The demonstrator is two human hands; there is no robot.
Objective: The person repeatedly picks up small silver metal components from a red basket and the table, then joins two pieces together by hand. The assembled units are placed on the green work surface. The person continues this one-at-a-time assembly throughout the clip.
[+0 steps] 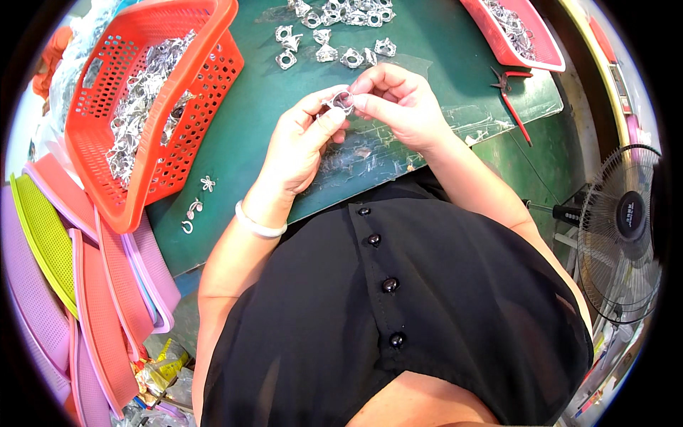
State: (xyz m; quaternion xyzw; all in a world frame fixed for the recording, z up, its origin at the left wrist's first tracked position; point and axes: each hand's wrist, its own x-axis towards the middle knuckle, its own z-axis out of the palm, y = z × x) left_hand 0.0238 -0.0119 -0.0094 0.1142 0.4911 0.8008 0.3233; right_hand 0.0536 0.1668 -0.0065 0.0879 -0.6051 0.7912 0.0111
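Between both hands, just above the near part of the green table, is a small silver metal piece with a round ring [342,101]. My left hand [307,135] pinches it between thumb and fingers from the left. My right hand [400,103] closes thumb and fingertips on its right side; the fingers cover part of it. A white bangle [259,222] circles my left wrist. Beyond my hands lie several similar silver ring pieces [351,58], some loose and some in a group [356,13] at the far edge of view.
A red basket [213,78] of silver metal parts stands at the left, a pink tray [546,53] of parts at the far right. Red-handled pliers [506,89] lie on the table [249,128]. Stacked plastic baskets [107,313] fill the lower left; a fan [619,228] stands right.
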